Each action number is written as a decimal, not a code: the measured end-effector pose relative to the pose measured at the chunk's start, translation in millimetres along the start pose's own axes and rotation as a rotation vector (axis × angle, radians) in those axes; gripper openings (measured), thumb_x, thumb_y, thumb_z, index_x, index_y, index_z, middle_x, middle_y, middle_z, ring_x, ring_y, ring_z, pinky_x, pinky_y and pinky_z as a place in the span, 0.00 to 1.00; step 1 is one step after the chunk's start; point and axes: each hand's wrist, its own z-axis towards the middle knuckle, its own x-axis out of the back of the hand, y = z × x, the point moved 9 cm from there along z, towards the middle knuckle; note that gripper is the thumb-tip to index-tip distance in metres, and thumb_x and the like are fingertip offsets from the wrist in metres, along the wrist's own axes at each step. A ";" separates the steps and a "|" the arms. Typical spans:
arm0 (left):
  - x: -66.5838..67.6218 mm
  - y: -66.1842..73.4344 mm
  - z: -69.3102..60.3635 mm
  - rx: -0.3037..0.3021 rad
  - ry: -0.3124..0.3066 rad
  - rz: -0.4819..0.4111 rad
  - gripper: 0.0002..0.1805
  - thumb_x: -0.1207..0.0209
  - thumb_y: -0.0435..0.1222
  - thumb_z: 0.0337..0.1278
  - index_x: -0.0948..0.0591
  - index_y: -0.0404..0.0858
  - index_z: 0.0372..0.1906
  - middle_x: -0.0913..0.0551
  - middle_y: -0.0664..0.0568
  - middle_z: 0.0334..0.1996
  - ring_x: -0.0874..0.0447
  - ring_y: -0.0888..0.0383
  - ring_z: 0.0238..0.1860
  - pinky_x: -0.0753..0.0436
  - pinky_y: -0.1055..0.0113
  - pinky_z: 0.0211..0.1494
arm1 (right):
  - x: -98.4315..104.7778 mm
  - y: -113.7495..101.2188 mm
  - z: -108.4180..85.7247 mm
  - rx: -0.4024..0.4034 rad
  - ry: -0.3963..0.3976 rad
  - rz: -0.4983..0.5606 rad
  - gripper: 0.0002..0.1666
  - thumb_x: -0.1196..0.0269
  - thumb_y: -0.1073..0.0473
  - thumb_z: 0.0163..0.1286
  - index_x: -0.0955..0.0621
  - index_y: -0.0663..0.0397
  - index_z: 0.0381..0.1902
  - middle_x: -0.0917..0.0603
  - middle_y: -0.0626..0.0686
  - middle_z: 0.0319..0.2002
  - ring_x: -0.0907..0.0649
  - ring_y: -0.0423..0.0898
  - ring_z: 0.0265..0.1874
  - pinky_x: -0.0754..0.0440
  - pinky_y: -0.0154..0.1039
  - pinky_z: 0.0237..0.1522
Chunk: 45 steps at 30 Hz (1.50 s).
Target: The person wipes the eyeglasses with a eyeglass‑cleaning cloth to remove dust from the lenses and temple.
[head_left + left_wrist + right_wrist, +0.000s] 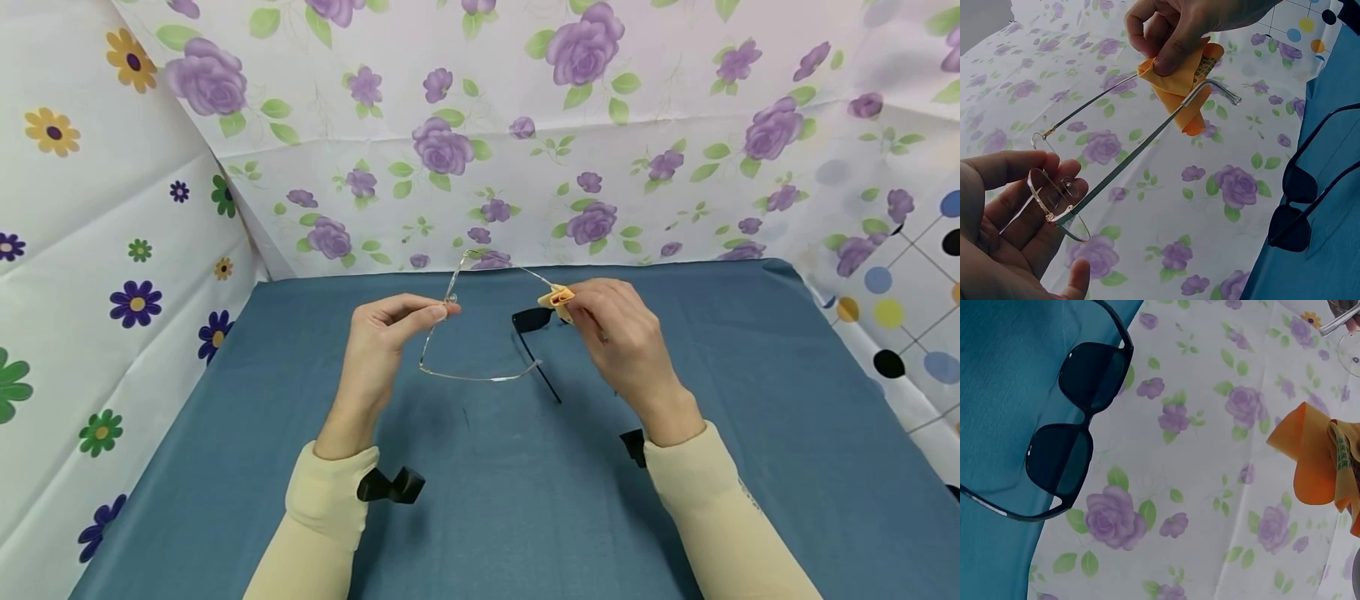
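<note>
A pair of thin metal-framed eyeglasses (480,380) is held up above the blue-covered table, its temples unfolded. My left hand (382,350) grips it at the lens end; the clear lenses (1072,206) show among the fingers in the left wrist view. My right hand (618,342) pinches a folded yellow cloth (557,297) around the end of the far temple. The other temple (1129,159) extends free, with a clear curved tip. In the right wrist view the cloth (1316,462) appears at the right edge, while the right fingers are hidden.
Black sunglasses (532,320) with open temples lie on the blue cloth (480,500), beyond and below the hands. A white flowered sheet (510,167) rises behind the table, and another flowered sheet (97,333) stands along the left side.
</note>
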 end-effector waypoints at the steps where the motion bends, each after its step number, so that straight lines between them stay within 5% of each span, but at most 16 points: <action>1: -0.1 0.0 0.1 -0.002 0.002 -0.001 0.05 0.33 0.34 0.68 0.08 0.37 0.39 0.08 0.48 0.41 0.16 0.46 0.54 0.22 0.54 0.61 | -0.2 0.1 -0.1 0.000 -0.001 0.001 0.15 0.30 0.81 0.60 0.20 0.63 0.41 0.13 0.60 0.40 0.15 0.58 0.43 0.17 0.52 0.51; 19: -22.2 -5.7 -3.2 -0.013 -0.038 0.044 0.09 0.32 0.33 0.67 0.10 0.29 0.44 0.08 0.47 0.42 0.11 0.51 0.50 0.16 0.57 0.60 | 5.0 5.9 0.1 -0.091 0.067 0.049 0.15 0.28 0.80 0.59 0.18 0.65 0.40 0.14 0.60 0.38 0.16 0.56 0.40 0.18 0.40 0.47; 23: -30.3 -8.9 -4.3 -0.003 -0.091 0.063 0.08 0.33 0.31 0.67 0.10 0.29 0.43 0.08 0.44 0.43 0.10 0.52 0.50 0.15 0.57 0.60 | 5.9 15.7 -0.3 -0.235 0.066 0.263 0.14 0.31 0.83 0.60 0.20 0.71 0.41 0.16 0.63 0.40 0.13 0.48 0.43 0.16 0.29 0.48; 26: -34.7 -10.8 -5.7 0.013 -0.142 0.075 0.07 0.33 0.31 0.67 0.10 0.29 0.43 0.09 0.43 0.44 0.10 0.52 0.50 0.15 0.57 0.59 | 6.1 26.2 -2.0 -0.400 0.057 0.463 0.12 0.34 0.83 0.63 0.21 0.74 0.43 0.17 0.62 0.41 0.13 0.43 0.46 0.14 0.32 0.50; 31: -39.1 -12.7 -7.5 0.024 -0.200 0.121 0.06 0.33 0.31 0.67 0.10 0.32 0.42 0.09 0.46 0.45 0.10 0.53 0.50 0.14 0.58 0.57 | 3.7 37.1 -5.4 -0.595 -0.041 0.544 0.15 0.33 0.76 0.68 0.22 0.69 0.50 0.15 0.54 0.43 0.14 0.43 0.43 0.14 0.31 0.44; 39: -49.2 -13.2 -11.1 -0.039 -0.281 0.336 0.04 0.31 0.35 0.67 0.07 0.43 0.40 0.08 0.57 0.42 0.11 0.61 0.46 0.14 0.58 0.53 | -8.8 37.5 -8.7 -0.636 -0.167 0.589 0.16 0.33 0.72 0.71 0.23 0.64 0.53 0.13 0.57 0.43 0.14 0.45 0.42 0.16 0.32 0.42; 45: -52.7 -12.8 -11.7 -0.083 -0.295 0.369 0.04 0.31 0.35 0.67 0.07 0.44 0.41 0.08 0.57 0.42 0.11 0.61 0.47 0.14 0.58 0.55 | -12.7 38.1 -10.8 -0.675 -0.182 0.663 0.15 0.33 0.71 0.72 0.23 0.65 0.53 0.11 0.53 0.41 0.13 0.47 0.39 0.16 0.34 0.36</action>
